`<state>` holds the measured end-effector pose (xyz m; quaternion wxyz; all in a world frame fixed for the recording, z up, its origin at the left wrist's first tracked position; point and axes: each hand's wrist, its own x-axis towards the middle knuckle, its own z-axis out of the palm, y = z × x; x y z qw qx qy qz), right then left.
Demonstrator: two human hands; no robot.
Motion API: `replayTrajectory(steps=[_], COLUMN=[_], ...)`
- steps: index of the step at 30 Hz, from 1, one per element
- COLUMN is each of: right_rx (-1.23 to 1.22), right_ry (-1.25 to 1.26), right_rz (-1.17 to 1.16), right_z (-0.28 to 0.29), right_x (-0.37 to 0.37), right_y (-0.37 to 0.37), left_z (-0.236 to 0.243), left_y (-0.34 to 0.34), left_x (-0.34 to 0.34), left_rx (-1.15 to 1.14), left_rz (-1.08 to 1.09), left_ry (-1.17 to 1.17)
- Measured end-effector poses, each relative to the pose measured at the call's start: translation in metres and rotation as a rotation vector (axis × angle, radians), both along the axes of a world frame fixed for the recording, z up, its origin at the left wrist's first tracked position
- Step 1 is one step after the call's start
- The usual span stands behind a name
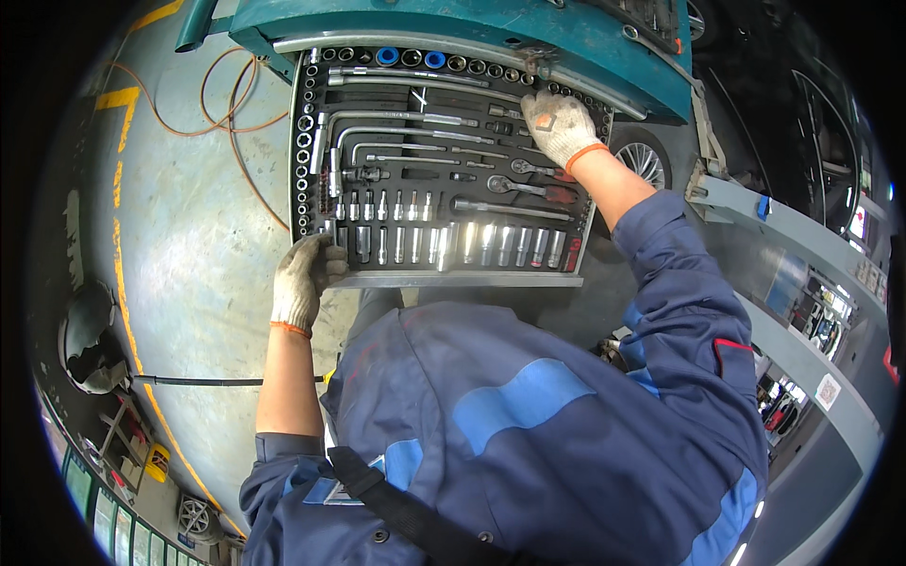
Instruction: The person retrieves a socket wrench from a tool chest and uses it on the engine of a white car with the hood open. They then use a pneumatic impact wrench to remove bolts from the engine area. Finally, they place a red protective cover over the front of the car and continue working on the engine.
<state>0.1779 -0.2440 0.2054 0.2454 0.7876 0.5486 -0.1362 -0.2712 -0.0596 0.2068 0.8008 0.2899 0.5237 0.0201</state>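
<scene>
An open drawer [453, 279] in front of me holds a black foam tray of chrome tools. My left hand [308, 272], in a pale knit glove with an orange cuff, is closed at the drawer's near left corner, beside the deep sockets [399, 243]. What its fingers grip is hidden. My right hand [564, 130], gloved alike, reaches to the far right, its fingers drawn together over the back row of short sockets [477, 67]. Whatever is in them cannot be made out. Below this hand lie two ratchets [528, 189] with red-and-black handles. Extension bars [415, 85] and L-shaped handles [401, 116] fill the middle.
The teal tool cabinet [396, 19] stands behind the drawer, a wrench [646, 42] on top. An orange hose [236, 141] curls over the floor at left. To the right are a car wheel [640, 162] and a grey lift arm [793, 226].
</scene>
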Motion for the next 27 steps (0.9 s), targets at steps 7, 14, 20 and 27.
replayTrajectory(steps=[7, 14, 20, 27], right_rx=[0.101, 0.064, 0.225, 0.608], right_ry=[0.023, 0.24, 0.278, 0.209], right_rz=[-0.058, -0.546, -1.038, -0.957], right_z=[0.005, 0.02, 0.0, -0.02], right_x=[-0.008, -0.034, -0.076, -0.098], right_y=[-0.009, 0.009, 0.016, 0.002], left_z=[0.001, 0.005, 0.011, 0.011], left_y=[0.002, 0.003, 0.001, -0.015], left_x=[0.001, 0.003, 0.006, 0.001], left_rx=[0.006, -0.014, -0.011, 0.125], left_rz=[-0.015, -0.001, 0.013, 0.04], left_ry=[0.039, 0.047, 0.064, 0.011])
